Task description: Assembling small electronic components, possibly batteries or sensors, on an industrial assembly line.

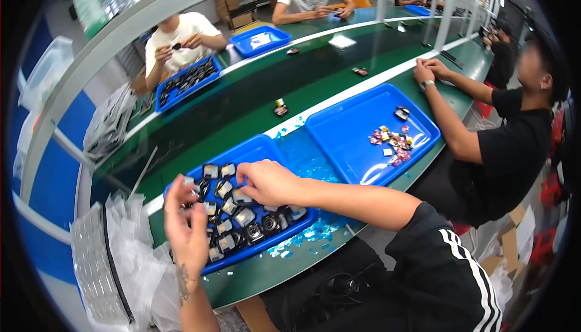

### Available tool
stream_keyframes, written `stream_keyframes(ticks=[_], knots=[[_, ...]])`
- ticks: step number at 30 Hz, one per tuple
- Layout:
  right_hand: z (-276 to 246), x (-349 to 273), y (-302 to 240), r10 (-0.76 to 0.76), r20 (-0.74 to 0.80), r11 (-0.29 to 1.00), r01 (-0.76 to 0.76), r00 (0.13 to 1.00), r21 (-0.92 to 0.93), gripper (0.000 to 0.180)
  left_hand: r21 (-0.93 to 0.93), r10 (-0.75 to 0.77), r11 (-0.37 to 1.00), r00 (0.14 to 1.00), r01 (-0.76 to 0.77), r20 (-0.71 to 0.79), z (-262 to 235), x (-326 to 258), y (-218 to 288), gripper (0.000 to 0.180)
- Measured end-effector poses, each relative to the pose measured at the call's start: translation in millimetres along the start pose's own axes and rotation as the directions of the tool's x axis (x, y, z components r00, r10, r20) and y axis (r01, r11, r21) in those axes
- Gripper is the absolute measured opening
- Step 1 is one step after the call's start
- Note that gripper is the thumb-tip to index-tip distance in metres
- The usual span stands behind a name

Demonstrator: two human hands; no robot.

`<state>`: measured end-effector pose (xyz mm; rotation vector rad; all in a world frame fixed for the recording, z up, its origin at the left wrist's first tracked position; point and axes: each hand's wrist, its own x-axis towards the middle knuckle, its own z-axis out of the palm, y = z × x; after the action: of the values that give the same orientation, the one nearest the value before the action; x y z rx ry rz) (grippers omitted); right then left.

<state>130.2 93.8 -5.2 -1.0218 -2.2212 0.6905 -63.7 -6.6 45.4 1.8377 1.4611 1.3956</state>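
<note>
Over the left end of a blue tray (284, 150) is my left hand (189, 226), raised, with its fingers curved and the thumb apart; I make out nothing held in it, though the fingertips are blurred. My right hand (269, 182) reaches in from the right, its fingers bent down and drawn together among the tray's contents. Whatever lies at those fingertips is mostly covered. Several small black watch-like devices (244, 217) with pale rectangular faces fill this tray. Two near its front edge show round black dials (254, 232).
Blue film scraps (311, 232) litter the bench beside the tray. A second blue tray (339, 132) holds small colourful pieces (396, 144). Clear plastic packaging (97, 259) stands at left. Behind runs a green conveyor (242, 114) with a few small parts. Co-workers sit opposite and to the right.
</note>
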Motion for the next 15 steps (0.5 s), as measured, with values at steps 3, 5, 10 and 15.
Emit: stream_keyframes(ticks=[3,5,10,15], knots=[[-21,-12,-19,0.092,-0.131,0.939,-0.042,0.987,0.342,0.018,-0.345,-0.273,0.882,0.945,0.32,0.179,39,-13,-20,0.049],[-28,-26,-25,0.127,-0.136,0.918,-0.065,0.983,0.391,0.019,-0.545,-0.269,0.751,0.926,0.373,0.263,64,-11,-16,0.038],[-76,-73,-6,0.112,-0.223,0.916,-0.013,0.968,0.402,0.015,-0.719,-0.327,0.561,0.908,0.409,0.262,88,-5,1,0.026],[-193,-147,105,0.304,-0.44,0.884,-0.422,0.845,-0.201,0.014,-0.604,-0.362,0.66,0.894,0.446,0.265,85,0,-13,0.024]])
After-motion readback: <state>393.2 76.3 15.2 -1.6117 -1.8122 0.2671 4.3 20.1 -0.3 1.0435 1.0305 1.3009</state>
